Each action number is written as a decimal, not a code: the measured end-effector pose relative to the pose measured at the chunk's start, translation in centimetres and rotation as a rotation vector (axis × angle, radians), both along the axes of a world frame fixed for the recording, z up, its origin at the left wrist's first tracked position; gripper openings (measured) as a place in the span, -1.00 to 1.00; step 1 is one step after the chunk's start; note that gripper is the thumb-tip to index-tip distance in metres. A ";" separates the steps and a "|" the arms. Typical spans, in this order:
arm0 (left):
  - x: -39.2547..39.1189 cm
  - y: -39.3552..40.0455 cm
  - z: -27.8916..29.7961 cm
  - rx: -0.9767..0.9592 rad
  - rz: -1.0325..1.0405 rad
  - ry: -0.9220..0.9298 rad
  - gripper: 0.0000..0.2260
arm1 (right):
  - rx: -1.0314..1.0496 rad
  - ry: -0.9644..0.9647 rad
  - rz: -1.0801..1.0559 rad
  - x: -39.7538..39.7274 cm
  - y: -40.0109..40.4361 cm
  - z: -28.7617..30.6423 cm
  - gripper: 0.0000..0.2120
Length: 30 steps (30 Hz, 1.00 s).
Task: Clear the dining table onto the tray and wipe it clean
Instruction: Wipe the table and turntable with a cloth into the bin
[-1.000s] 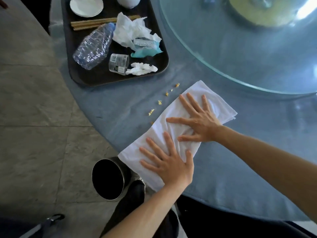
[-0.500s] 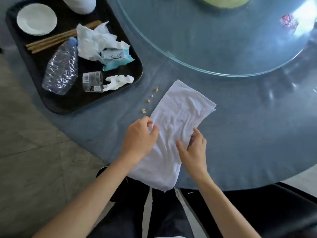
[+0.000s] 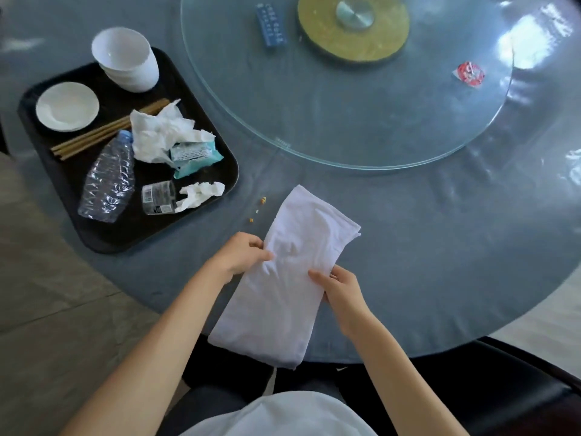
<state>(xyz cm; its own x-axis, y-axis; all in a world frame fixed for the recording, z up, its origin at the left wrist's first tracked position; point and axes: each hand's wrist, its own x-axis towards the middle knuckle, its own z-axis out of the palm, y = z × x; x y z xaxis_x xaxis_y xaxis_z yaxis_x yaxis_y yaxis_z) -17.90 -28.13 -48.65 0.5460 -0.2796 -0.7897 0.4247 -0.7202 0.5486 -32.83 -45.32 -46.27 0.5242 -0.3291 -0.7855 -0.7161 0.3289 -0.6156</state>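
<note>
Head view: we see a folded white cloth [image 3: 292, 275] lying on the blue-grey table [image 3: 440, 247], its near end hanging a little past the table's rim. Our left hand [image 3: 240, 254] pinches the cloth's left edge between thumb and curled fingers, and our right hand [image 3: 341, 286] pinches the right edge, thumb on top of the fabric. Just beyond the left hand, a few yellow crumbs [image 3: 257, 209] lie on the table beside the cloth's far corner. To the left sits the dark tray [image 3: 103, 237], carrying stacked white bowls [image 3: 127, 59], a small white plate [image 3: 67, 106], chopsticks [image 3: 100, 133], a crushed plastic bottle [image 3: 108, 180], crumpled tissues [image 3: 160, 133], a teal wipes packet [image 3: 196, 155], a small clear cup [image 3: 158, 197] on its side and another tissue wad [image 3: 201, 195]. On the glass turntable [image 3: 314, 114] farther back we see a blue box [image 3: 270, 25] and a red wrapper [image 3: 469, 74].
</note>
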 end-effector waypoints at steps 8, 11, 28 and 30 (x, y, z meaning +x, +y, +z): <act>0.8 3.9 8.8 -0.384 0.069 0.090 -0.66 | -0.008 -0.191 0.014 -1.0 -2.2 8.0 -0.81; 0.3 4.5 12.6 -0.548 0.129 0.044 -0.75 | -0.086 -0.261 -0.020 -0.7 -2.9 11.8 -0.54; 5.1 -6.4 15.7 -0.284 -0.270 -0.744 -0.71 | -1.038 -0.337 0.390 4.4 -12.6 13.0 -0.59; 4.4 -6.9 15.3 -0.310 -0.255 -0.848 -0.77 | -1.135 -0.440 0.332 3.1 -13.0 12.9 -0.67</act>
<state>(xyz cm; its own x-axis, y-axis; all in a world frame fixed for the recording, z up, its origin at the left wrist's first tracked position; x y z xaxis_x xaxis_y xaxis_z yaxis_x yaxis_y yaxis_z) -13.49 -35.00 -33.32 0.7982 -0.6019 -0.0262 -0.3558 -0.5060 0.7857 -29.75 -58.34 -33.33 0.8555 -0.5049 0.1144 -0.3255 -0.6964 -0.6395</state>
